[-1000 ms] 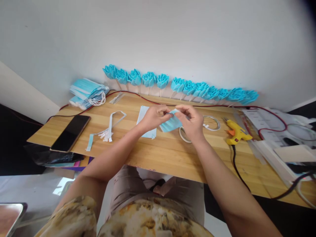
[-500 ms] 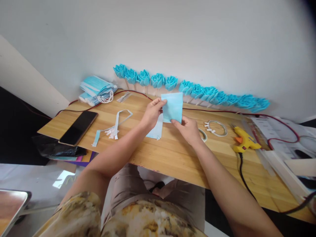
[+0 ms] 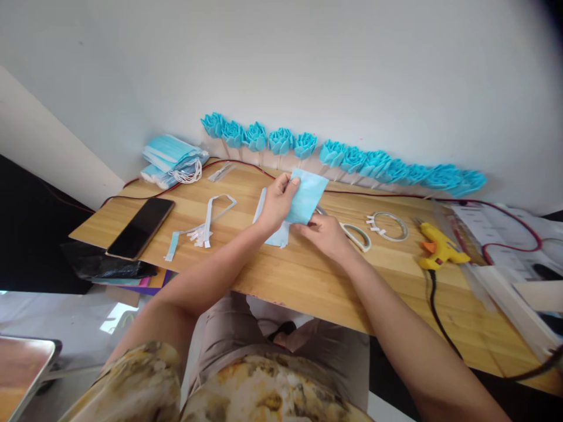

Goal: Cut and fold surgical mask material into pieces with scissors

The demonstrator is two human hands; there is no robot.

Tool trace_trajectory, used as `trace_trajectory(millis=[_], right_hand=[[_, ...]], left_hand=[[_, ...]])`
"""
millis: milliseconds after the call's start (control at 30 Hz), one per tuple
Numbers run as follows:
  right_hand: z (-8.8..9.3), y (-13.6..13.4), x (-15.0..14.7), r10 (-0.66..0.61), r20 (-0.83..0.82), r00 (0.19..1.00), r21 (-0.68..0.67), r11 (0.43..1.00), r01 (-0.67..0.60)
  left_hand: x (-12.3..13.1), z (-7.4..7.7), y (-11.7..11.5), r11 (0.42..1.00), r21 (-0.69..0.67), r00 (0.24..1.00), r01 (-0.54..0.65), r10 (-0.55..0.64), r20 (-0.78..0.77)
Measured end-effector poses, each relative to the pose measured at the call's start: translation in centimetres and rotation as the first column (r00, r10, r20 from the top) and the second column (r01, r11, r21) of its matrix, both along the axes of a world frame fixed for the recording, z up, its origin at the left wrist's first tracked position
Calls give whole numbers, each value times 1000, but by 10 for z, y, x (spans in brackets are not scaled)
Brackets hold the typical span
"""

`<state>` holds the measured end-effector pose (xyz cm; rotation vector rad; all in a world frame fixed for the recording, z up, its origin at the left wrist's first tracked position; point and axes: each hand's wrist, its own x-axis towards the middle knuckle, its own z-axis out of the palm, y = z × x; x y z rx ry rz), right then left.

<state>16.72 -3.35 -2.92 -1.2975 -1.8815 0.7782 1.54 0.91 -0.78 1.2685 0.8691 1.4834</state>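
In the head view, the blue sheet (image 3: 309, 196) was pinched between the fingers of the left hand (image 3: 278, 204), its lower edge beside those of the right hand (image 3: 328, 235), whose grip could not be told, and seemed best held lightly, without being creased.

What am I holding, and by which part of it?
A light-blue rectangular fabric-like sheet, pinched by its left edge in your left hand. Your right hand is at its lower edge; that grip is unclear.
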Motion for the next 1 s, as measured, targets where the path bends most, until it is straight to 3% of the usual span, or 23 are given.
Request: trace_trajectory(millis=[67,133,233,400,567,800,900,1000], right_hand=[[7,6,12,55,-210,976,-96,992,-77],[15,12,24,-99,-409,907,-112,992,58],[26,13,33,-192,-520,832,-56,980,191],[29,2,23,-154,-380,912,115,971,211],[24,1,18,-255,-280,926,154,940,306],[33,4,30,-383,-308,871,326,817,475],[33,9,38,-437,-361,824,360,749,556],[29,14,43,-439,-421,794,358,723,590]], left_hand=[[-1,2,1,999,43,998,3,0,-67],[-2,3,0,997,79,990,22,-10,-141],[-1,6,-7,991,119,965,62,-29,-262],[4,6,-18,972,188,904,139,-47,-426],[9,-1,-18,962,191,857,195,-72,-511],[2,1,-11,981,67,897,181,-137,-420],[-1,-2,-5,989,19,924,144,-127,-361],[-1,-8,0,989,-18,950,147,-146,-275]])
